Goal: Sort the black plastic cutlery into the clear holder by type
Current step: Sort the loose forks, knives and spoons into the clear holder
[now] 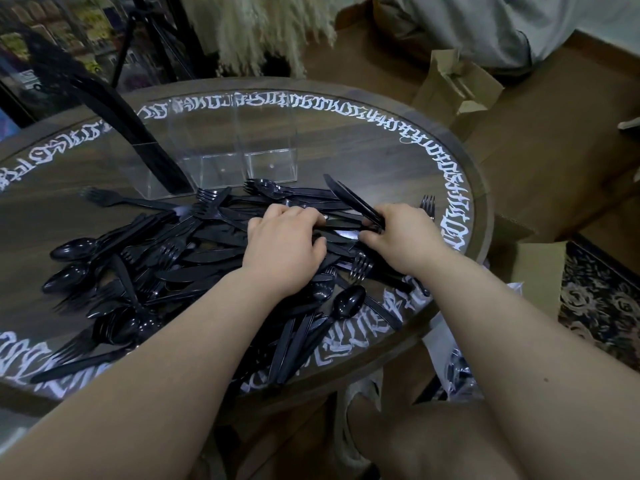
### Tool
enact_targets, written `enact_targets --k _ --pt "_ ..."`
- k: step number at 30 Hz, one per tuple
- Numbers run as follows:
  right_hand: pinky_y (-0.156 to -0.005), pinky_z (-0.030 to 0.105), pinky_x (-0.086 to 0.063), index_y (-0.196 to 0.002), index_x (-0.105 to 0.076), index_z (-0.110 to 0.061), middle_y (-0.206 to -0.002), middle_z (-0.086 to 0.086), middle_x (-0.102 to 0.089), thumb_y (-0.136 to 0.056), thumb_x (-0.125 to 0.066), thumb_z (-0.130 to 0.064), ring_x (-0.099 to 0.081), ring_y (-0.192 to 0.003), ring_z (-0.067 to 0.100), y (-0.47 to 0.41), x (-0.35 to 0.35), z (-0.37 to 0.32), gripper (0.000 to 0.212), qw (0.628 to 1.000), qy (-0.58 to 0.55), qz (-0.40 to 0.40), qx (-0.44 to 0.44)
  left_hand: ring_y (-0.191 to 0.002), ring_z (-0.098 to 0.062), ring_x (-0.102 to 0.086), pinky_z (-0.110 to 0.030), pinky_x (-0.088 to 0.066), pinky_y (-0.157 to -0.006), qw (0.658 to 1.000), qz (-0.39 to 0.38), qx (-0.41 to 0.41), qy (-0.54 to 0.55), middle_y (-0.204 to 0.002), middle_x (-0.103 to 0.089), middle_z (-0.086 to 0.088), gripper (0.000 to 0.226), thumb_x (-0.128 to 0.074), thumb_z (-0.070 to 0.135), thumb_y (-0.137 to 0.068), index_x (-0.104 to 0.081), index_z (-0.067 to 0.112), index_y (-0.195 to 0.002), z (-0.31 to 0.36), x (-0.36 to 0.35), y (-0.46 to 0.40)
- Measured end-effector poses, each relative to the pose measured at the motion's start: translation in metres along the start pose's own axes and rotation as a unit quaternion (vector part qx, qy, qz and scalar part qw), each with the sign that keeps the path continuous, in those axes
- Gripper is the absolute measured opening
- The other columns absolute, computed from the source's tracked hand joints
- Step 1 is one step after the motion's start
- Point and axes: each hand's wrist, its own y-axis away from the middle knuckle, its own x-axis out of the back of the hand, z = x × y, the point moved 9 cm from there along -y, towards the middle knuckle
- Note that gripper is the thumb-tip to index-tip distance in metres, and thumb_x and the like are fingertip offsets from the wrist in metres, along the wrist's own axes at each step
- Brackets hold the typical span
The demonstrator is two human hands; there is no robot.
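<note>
I have both hands in the heap of black cutlery (194,258) on the round table (408,174). My right hand (403,237) pinches a small bundle of knives (353,199) by the handles, blades pointing up and away toward the holder; I make out at least two in it, perhaps three. My left hand (287,244) lies palm down on the pile with its fingers curled over the pieces beneath, and looks to be working another knife loose; whether it truly grips one, I cannot tell.

The clear holder (221,147) stands just beyond the pile, upright, with three compartments. The left one already carries a tall sheaf of black pieces (114,109), too blurred to name or count; the middle and right ones look empty.

To do this step well, I would keep gathering only knives, line their handles up flush in my right hand, and lift clear of the heap so nothing drags along. Then I would lower them into one compartment only, steadying the light holder so it does not tip.

In the heap I count about five spoon bowls and seven or eight fork heads showing; the knives overlap too much to count.
</note>
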Motion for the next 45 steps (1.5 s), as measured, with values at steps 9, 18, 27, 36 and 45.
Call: enact_targets --k 9,18,27,36,45 --pt "-0.073 0.03 -0.043 -0.087 -0.054 -0.026 -0.096 0.003 -0.066 -0.089 -0.059 -0.03 -0.06 -0.097 0.029 -0.008 -0.007 -0.018 0.007 1.0 0.022 0.002 0.014 -0.123 -0.022 -0.039 -0.042 -0.031 -0.096 0.999 -0.003 0.025 -0.021 -0.124 -0.056 0.005 0.036 -0.037 0.043 -0.099 -0.057 0.033 -0.128 -0.009 0.002 -0.002" --pt "-0.072 0.032 -0.046 -0.095 -0.061 -0.022 -0.084 -0.001 -0.058 -0.09 -0.057 -0.037 -0.058 -0.095 0.028 -0.008 -0.012 -0.019 0.016 0.999 0.032 0.001 0.009 -0.121 -0.024 -0.039 -0.042 -0.034 -0.094 0.998 -0.023 0.045 -0.031 -0.124 -0.054 0.002 0.033 -0.044 0.04 -0.096 -0.058 0.036 -0.127 -0.009 -0.003 -0.006" --pt "-0.063 0.029 -0.038 -0.097 -0.064 -0.019 -0.081 -0.003 -0.061 -0.094 -0.054 -0.037 -0.061 -0.087 0.026 -0.002 -0.004 -0.037 0.02 0.998 -0.009 0.04 0.053 -0.115 -0.023 -0.045 -0.039 -0.034 -0.091 0.997 0.04 0.065 -0.009 -0.115 -0.06 0.005 0.024 -0.047 0.039 -0.097 -0.065 0.033 -0.112 -0.02 0.008 -0.004" --pt "-0.073 0.034 -0.049 -0.103 -0.063 -0.022 -0.096 -0.002 -0.069 -0.09 -0.058 -0.048 -0.061 -0.092 0.023 -0.001 0.009 -0.047 0.029 0.996 -0.028 0.056 0.058 -0.079 -0.007 -0.066 -0.025 -0.049 -0.079 0.957 0.149 0.059 0.242 -0.083 -0.067 0.011 0.005 -0.058 0.02 -0.093 -0.061 0.025 -0.092 -0.043 0.058 0.011" --pt "-0.068 0.03 -0.036 -0.108 -0.06 -0.028 -0.09 -0.007 -0.047 -0.096 -0.04 -0.052 -0.053 -0.086 0.021 0.007 0.012 -0.113 0.034 0.984 -0.06 0.082 0.148 -0.065 -0.003 -0.068 -0.023 -0.052 -0.068 0.855 0.18 0.162 0.459 -0.072 -0.069 0.004 0.013 -0.062 0.012 -0.091 -0.063 0.02 -0.08 -0.099 0.079 0.037"
